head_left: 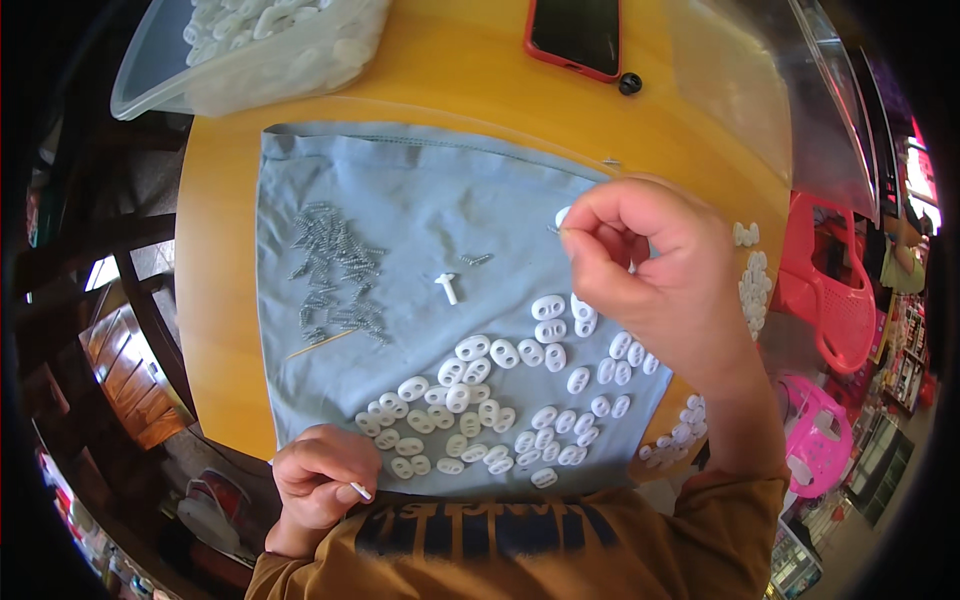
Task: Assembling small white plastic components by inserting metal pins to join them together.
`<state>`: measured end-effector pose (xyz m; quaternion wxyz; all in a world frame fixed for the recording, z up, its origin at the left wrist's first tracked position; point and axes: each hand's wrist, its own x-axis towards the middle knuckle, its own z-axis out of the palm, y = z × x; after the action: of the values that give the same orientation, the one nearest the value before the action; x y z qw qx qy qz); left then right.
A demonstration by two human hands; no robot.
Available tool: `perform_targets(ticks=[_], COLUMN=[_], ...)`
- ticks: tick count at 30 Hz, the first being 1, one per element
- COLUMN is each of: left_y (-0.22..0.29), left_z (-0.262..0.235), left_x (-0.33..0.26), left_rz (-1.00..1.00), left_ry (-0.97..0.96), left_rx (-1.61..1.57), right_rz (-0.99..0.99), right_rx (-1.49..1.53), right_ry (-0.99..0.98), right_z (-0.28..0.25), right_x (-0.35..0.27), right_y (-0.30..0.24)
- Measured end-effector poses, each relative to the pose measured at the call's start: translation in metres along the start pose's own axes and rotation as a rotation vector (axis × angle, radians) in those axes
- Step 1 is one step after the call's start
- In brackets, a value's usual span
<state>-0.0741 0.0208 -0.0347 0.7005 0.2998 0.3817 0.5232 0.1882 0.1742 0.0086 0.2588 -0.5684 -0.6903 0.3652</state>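
My right hand [650, 250] is raised over the right side of a blue-grey cloth [400, 190]. Thumb and forefinger pinch a small white plastic piece [563, 216], with a thin dark metallic bit [553, 230] at the fingertips, too small to make out fully. Low at the cloth's near left corner, my left hand [325, 475] is closed around a small white plastic stem [361, 491], most of it hidden by the fingers. Many white oval two-hole pieces [458, 398] cover the near part of the cloth. Small metal springs [335, 260] lie heaped on its left.
A white T-shaped plastic piece [447, 287] and a few loose springs [474, 260] lie mid-cloth. At the far left stands a clear tub [300, 85] of white parts. A red-cased phone [575, 35] lies at the back; more white pieces [754, 290] sit along the table's right edge.
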Motion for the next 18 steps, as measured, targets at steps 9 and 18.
perform_targets(ticks=[9, 18], left_y=[-0.001, -0.001], left_z=[-0.003, -0.001], left_x=[-0.001, 0.001], left_rz=[0.041, 0.047], left_ry=[-0.014, -0.011], left_rx=[-0.037, -0.023], right_rz=[-0.009, -0.059], right_rx=[0.074, -0.126], right_ry=[-0.027, 0.114], right_z=[0.009, -0.008], right_x=[0.008, 0.011], right_y=[0.0, 0.008])
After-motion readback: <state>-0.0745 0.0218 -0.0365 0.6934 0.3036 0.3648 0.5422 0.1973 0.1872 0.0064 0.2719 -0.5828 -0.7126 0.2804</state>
